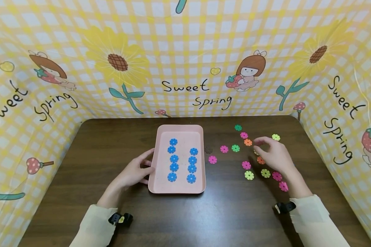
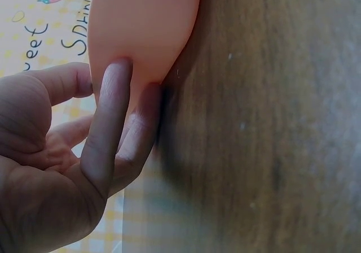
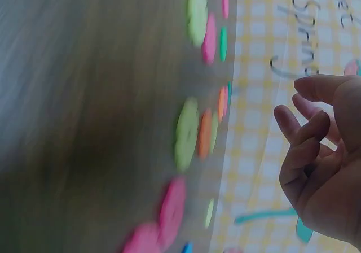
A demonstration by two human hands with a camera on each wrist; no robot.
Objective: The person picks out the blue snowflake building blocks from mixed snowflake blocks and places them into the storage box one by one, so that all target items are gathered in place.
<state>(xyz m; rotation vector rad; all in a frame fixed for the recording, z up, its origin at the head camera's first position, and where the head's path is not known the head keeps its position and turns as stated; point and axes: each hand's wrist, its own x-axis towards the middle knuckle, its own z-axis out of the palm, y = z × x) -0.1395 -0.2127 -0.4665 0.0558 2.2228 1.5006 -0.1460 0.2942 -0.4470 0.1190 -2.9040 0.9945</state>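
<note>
A shallow pink tray (image 1: pixel 180 128) holds several blue notched plastic discs (image 1: pixel 174 159), lined up in two columns. At the tray's left side, my left hand (image 1: pixel 134 173) touches the rim and outer wall with its fingertips. In the left wrist view the left hand (image 2: pixel 73 157) rests two fingers against the pink wall (image 2: pixel 144 21). My right hand (image 1: pixel 276 154) hovers over the loose discs with its thumb and index finger bent near an orange disc (image 1: pixel 248 142). In the right wrist view the right hand (image 3: pixel 333 157) holds nothing between its relaxed fingers.
Loose pink (image 1: pixel 224 149), green (image 1: pixel 235 148) and yellow-green discs (image 1: pixel 265 173) lie scattered right of the tray. Some are partly covered by the right hand. A checked yellow cloth (image 1: pixel 185 44) walls in the back and sides of the dark wooden table (image 1: pixel 235 219).
</note>
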